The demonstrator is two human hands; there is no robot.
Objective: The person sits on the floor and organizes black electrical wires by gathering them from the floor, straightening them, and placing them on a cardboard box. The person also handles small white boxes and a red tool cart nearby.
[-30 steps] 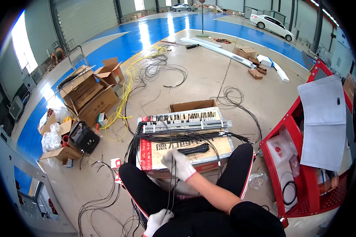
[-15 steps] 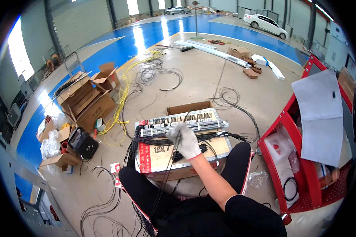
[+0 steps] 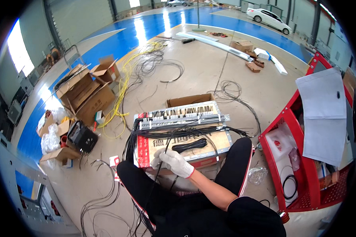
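My right hand, in a white knitted glove, is closed around a thin black cable. It sits over the near edge of a wooden box, between my knees. The cable runs down from the fingers toward my lap and up toward the box top. A bundle of long black wires lies across the box. Beyond it are grey metal rails and a row of short black pieces with white labels. A tied black bundle rests just beyond my hand. My left hand is out of sight.
A red metal rack with a hanging white sheet stands on the right. Cardboard boxes and a black case are on the left. Yellow cable and loose black wires lie on the floor.
My right hand has come back toward me and slightly left, from above the rails to the box's near edge, with the cable in its fingers. The tied black bundle now shows fully.
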